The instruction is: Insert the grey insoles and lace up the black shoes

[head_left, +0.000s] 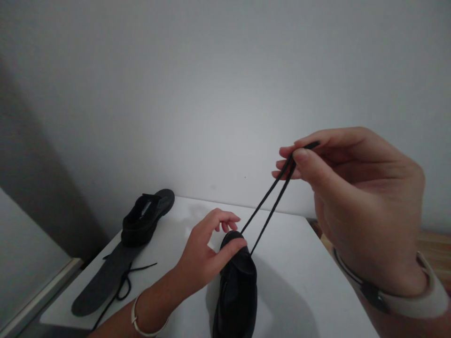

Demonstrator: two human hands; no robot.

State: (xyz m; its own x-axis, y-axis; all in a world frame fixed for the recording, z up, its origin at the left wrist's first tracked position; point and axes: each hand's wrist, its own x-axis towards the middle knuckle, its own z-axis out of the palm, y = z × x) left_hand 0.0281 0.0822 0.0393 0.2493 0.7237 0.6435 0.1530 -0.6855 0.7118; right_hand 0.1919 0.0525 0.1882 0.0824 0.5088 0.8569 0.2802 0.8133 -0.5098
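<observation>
A black shoe (237, 300) stands on the white table, its opening toward me. My left hand (207, 244) is closed over the front part of this shoe, thumb on the upper and fingers curled around the far side. Two strands of a black shoelace (273, 208) rise taut from the shoe, up and to the right. Their upper ends are pinched between the thumb and fingers of my right hand (366, 197), high above the table.
At the left of the white table (186, 211) sits another black shoe (139, 230). A dark grey insole (102, 286) lies in front of it, with a loose black lace (127, 277) alongside. A pale wall (225, 94) rises behind the table.
</observation>
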